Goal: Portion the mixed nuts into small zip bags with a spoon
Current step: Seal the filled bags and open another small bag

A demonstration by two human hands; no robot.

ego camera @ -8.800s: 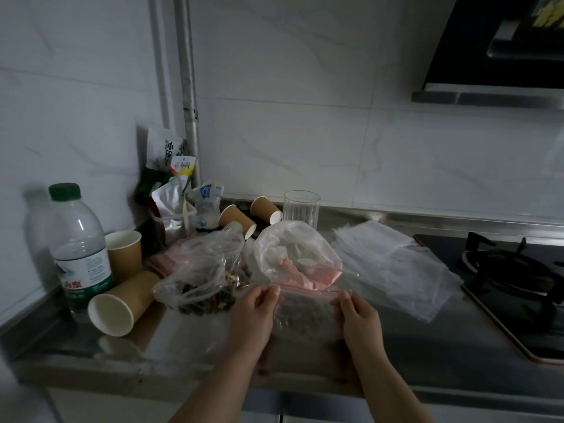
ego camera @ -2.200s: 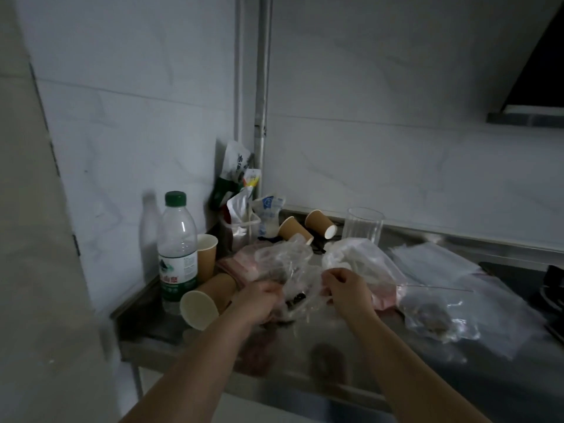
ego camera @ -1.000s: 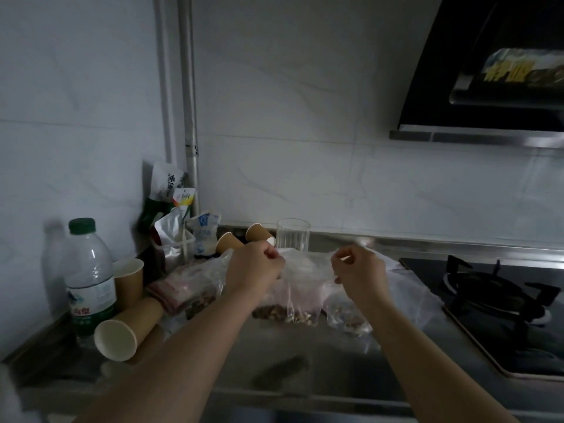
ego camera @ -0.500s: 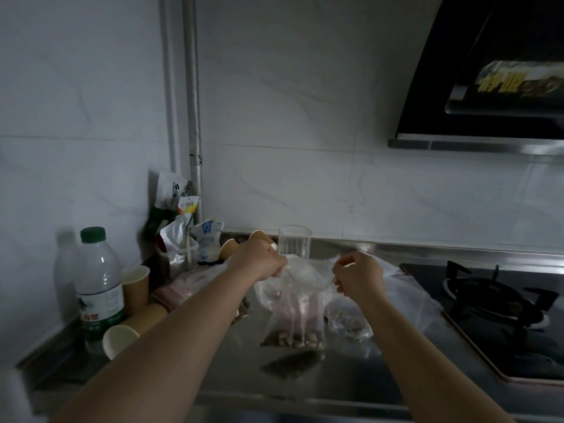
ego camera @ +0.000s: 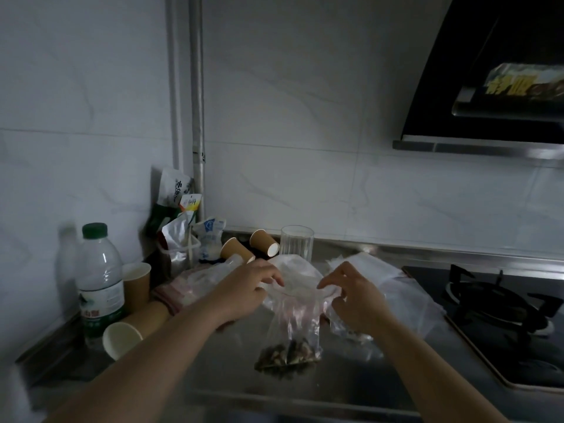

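Both the left hand and right hand pinch the top of a small bag of nuts standing mid-counter, apparently filled and awaiting sealing; no spoon in sight.

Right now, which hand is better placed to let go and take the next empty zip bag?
Probably the right hand: the empty bags lie just beyond it. The left hand can hold the nut bag.

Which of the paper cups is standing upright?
Only the paper cup right of the water bottle stands upright, mouth up. The two at the back and the front one lie on their sides.
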